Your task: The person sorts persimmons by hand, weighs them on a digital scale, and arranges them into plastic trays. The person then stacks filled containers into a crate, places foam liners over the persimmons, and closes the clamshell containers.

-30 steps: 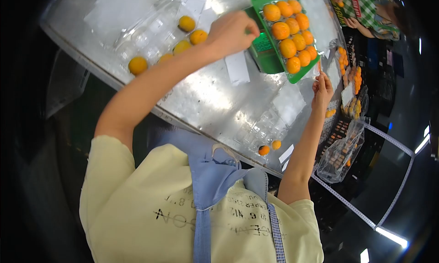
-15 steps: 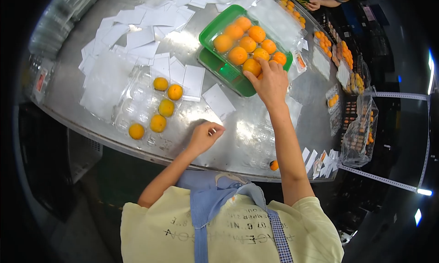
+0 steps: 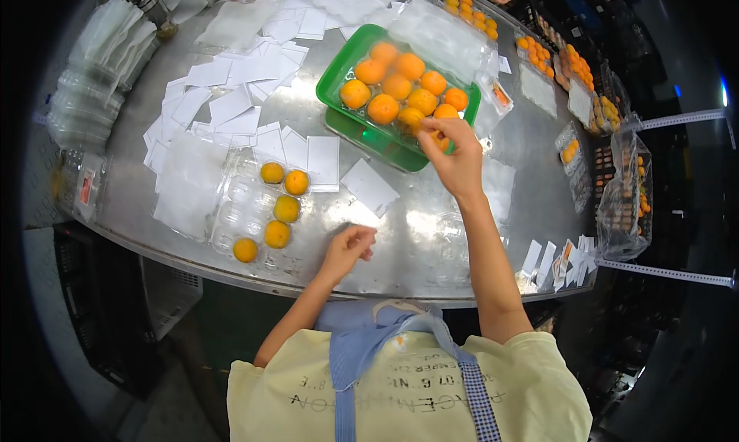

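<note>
**Right hand (image 3: 459, 163) at the near right corner of the green container (image 3: 329, 84), left hand (image 3: 348, 251) free**

Metal tabletop (image 3: 531, 153) carries everything, running across most of the view. Green container sits beyond the hands, around mid-tabletop, loaded with orange fruits (image 3: 396, 86) packed close together.

Stack of clear packaging (image 3: 92, 103) stands at far left. Clear tray (image 3: 237, 203) lies flat left of the left hand: four yellow-orange fruits (image 3: 286, 208) line its right side, one more at its near left corner. White sheet (image 3: 188, 184) lies just left of that tray.

Right hand: thumb and fingers bent around one orange fruit at the container's edge, contact likely but can't tell if it's gripped. Left hand: relaxed, fingers loosely curled, released, over bare metal between clear tray and right forearm; can't tell if it touches down.

White cards (image 3: 231, 107) are spread loosely, overlapping, behind the clear tray. Single white card (image 3: 369, 184) lies between clear tray and container.
</note>
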### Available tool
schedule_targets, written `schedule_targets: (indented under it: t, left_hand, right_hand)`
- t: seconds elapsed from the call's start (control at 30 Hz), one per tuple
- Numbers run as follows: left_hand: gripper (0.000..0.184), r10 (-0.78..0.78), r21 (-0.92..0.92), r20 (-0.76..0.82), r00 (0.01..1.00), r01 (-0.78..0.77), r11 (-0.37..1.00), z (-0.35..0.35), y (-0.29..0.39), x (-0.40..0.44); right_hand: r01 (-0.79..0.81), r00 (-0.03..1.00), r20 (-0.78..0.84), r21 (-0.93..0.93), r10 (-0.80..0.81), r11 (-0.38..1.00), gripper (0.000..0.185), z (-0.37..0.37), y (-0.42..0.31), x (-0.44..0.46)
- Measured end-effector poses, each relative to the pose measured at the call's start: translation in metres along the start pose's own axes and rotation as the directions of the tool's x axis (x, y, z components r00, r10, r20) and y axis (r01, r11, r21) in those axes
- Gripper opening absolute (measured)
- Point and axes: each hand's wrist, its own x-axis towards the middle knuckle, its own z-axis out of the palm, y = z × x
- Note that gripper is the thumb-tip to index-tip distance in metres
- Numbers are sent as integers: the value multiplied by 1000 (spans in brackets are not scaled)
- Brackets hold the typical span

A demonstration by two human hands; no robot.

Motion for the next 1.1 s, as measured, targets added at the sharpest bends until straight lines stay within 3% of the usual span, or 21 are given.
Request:
schedule_targets:
  t: [0.07,0.13,0.23,0.33,0.47,0.5,0.57,0.67,0.77,0.8,0.87,0.9,0.93,1.0,1.03,1.1]
  left_hand:
    - [24,2,-146,-2,1000,-2,989,3,25,11]
    - [24,70,-82,-22,997,-71,994,3,36,24]
    - [23,110,-32,-38,993,-111,993,4,50,33]
    - [23,113,-30,-28,993,-114,993,1,50,37]
    - [26,50,-144,16,999,-47,989,2,45,33]
    - [27,17,-198,14,1000,-14,980,0,43,27]
    - [28,6,-224,28,1000,1,975,0,45,30]
    - [27,11,-201,32,999,-4,980,4,48,38]
    - [28,34,-201,63,997,-21,979,4,52,41]
    - [32,26,-213,82,996,-8,977,3,53,40]
    - [39,13,-239,109,994,13,971,0,57,38]
    - [46,-13,-354,146,989,65,933,-1,60,36]
    - [52,-34,-460,188,982,119,880,-2,64,32]
    - [69,-60,-592,214,975,178,786,1,74,23]
    - [66,-68,-609,233,970,200,767,-3,70,21]
    - [60,-81,-648,258,963,235,724,-13,62,15]
  right_hand:
    - [65,998,-5,-186,-67,980,29,5,1,4]
    - [91,996,27,-328,-87,940,35,9,8,14]
    - [185,968,245,-530,-60,828,38,12,15,20]
    - [223,972,191,-544,-140,809,38,16,15,20]
    - [120,981,187,-364,-54,924,28,11,22,24]
    - [16,983,180,-296,40,955,31,11,22,20]
    - [232,972,134,-401,-194,886,36,14,26,16]
    - [248,969,141,-489,-205,836,40,19,28,13]
    - [-42,989,123,-321,86,946,45,19,29,13]
    - [-63,994,70,-248,83,967,47,20,34,9]
    - [30,990,142,-139,-10,990,47,10,12,4]
    - [70,983,175,-80,-56,994,46,2,-3,0]
    - [47,938,342,18,-51,999,47,-4,-14,-5]
    - [53,867,490,98,-94,994,47,-4,-31,-11]
    - [52,820,560,140,-122,989,48,-1,-35,-12]
    - [-121,853,521,127,38,984,44,-3,-26,-3]
